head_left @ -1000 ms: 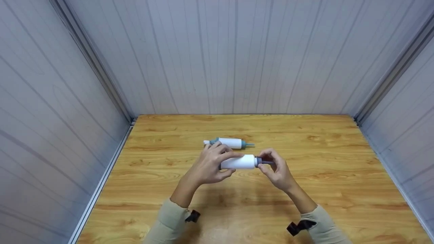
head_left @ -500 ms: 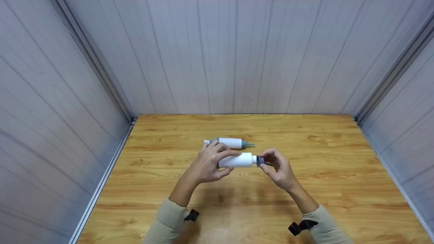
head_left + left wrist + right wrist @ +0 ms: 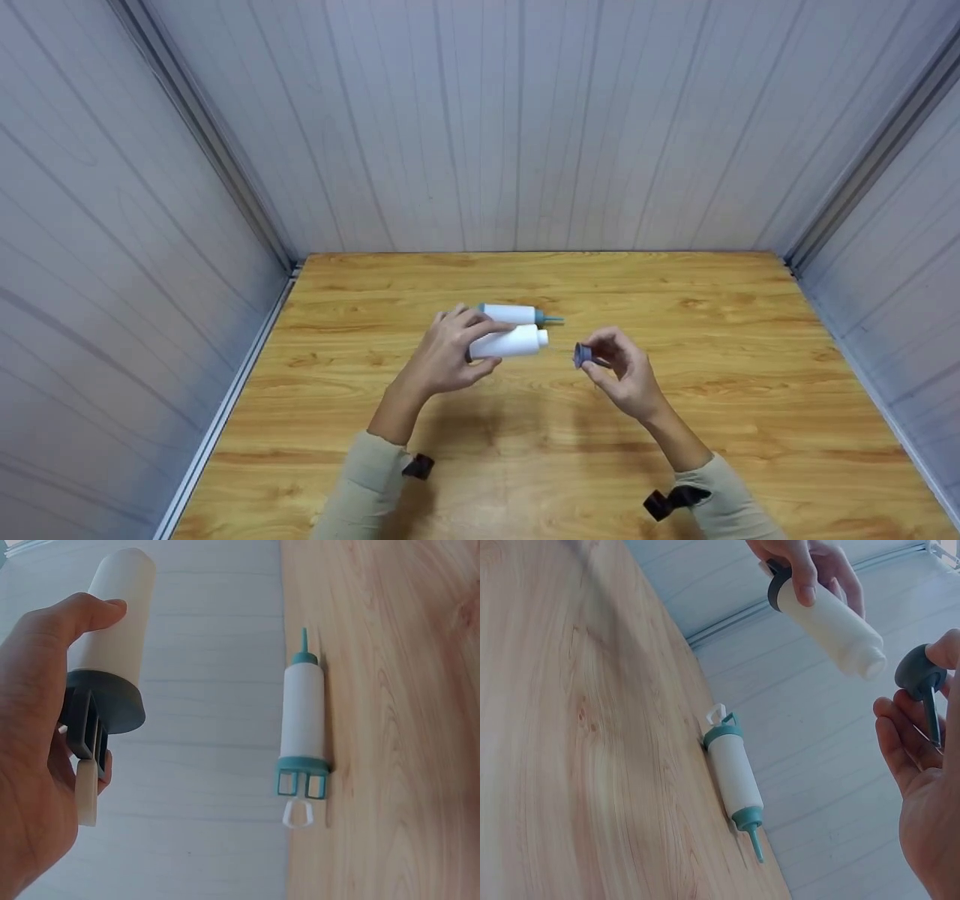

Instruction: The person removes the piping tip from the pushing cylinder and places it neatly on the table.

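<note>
My left hand (image 3: 446,352) grips the white barrel (image 3: 508,341) of an icing syringe, held above the table on its side. In the left wrist view, its dark grey end collar (image 3: 112,701) with finger loops and a pale plunger handle (image 3: 87,791) sit under my palm. The barrel's narrow white neck (image 3: 870,662) is bare. To the right, my right hand (image 3: 626,375) pinches a dark grey-blue nozzle cap (image 3: 581,355), its wide mouth towards the barrel and its thin spout (image 3: 931,716) towards my palm. A gap separates cap and neck.
A second icing syringe (image 3: 510,314), white with teal ends, lies on the wooden table (image 3: 712,337) just behind the held barrel. Its teal spout (image 3: 553,320) points right. Pale panel walls (image 3: 480,127) enclose the table at the back and both sides.
The nozzle cap has come off the barrel's neck. My left hand has moved left and slightly away from me with the barrel; my right hand keeps the cap almost in place.
</note>
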`<state>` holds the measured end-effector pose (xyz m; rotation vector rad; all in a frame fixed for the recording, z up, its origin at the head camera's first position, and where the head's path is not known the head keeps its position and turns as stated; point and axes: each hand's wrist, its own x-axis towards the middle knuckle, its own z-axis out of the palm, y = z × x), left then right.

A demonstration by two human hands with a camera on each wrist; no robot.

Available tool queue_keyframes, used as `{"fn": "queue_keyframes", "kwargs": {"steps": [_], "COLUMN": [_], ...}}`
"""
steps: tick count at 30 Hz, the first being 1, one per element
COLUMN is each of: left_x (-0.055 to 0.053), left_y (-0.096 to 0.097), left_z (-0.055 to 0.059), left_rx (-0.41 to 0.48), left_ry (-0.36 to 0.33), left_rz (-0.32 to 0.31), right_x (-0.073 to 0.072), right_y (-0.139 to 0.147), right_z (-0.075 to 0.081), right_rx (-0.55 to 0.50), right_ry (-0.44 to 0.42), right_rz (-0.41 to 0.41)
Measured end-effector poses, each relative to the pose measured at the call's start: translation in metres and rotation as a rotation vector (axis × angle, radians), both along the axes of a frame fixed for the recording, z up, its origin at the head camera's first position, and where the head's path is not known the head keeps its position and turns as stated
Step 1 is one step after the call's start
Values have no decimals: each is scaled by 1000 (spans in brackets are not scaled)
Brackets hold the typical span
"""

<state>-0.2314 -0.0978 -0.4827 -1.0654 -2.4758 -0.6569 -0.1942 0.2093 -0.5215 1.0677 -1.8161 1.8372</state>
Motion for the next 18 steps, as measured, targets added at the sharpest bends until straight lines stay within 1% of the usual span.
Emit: {"fn": "queue_keyframes", "kwargs": {"steps": [4,8,14,18], "left_x": [-6,-12,-18,-20], "left_y": [-6,-13,-23,-28], "left_z": [-7,-17,-31,-39], "left_rx": [12,18,27,9], "left_ry": [-25,-49,-123,-161], "left_rz": [20,54,100,127], "right_x": [0,1,2,2], "right_y": [0,1,2,2], "right_z": [0,-1,-2,-2], "right_rx": [2,4,8,16], "right_ry": [-2,-7,-13,-1], "right_rz": [3,2,2,1]}}
